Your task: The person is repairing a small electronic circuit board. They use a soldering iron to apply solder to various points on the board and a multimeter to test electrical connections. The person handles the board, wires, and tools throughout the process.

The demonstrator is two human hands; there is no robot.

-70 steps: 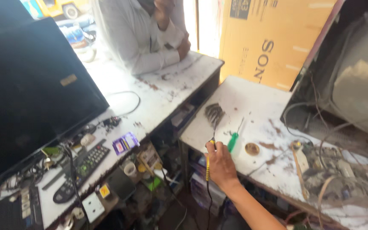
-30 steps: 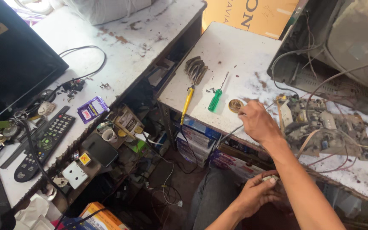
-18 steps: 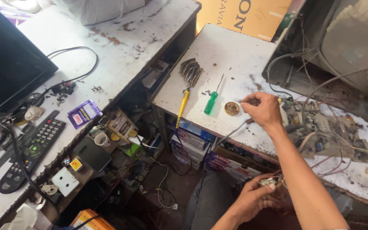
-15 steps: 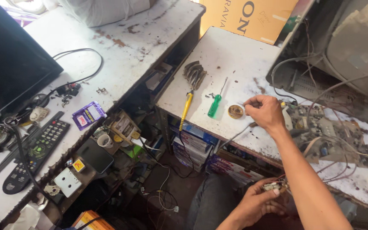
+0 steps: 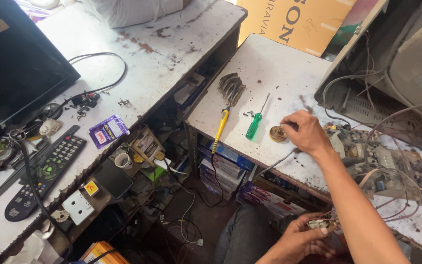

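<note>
My right hand (image 5: 309, 133) rests on the white bench (image 5: 269, 63), its fingers curled beside a small round solder spool (image 5: 277, 134). It seems to pinch a thin grey wire (image 5: 275, 164) that runs down over the bench edge. My left hand (image 5: 296, 240) is low, below the bench, closed on a small part with wires (image 5: 321, 224). A green screwdriver (image 5: 254, 127) and a yellow-handled tool (image 5: 221, 126) lie just left of the spool. A bare circuit board (image 5: 382, 164) sits right of my right hand.
An opened television set (image 5: 406, 63) stands at the back right, and a cardboard box (image 5: 294, 19) behind the bench. The left table holds a black screen (image 5: 10, 63), a remote (image 5: 45, 176), a purple sachet (image 5: 107, 131) and cables. A person in white (image 5: 133, 7) sits at the top.
My right hand left the yellow-handled tool and moved right to the solder spool beside the circuit board. My left hand came into view below the bench, holding the small part.
</note>
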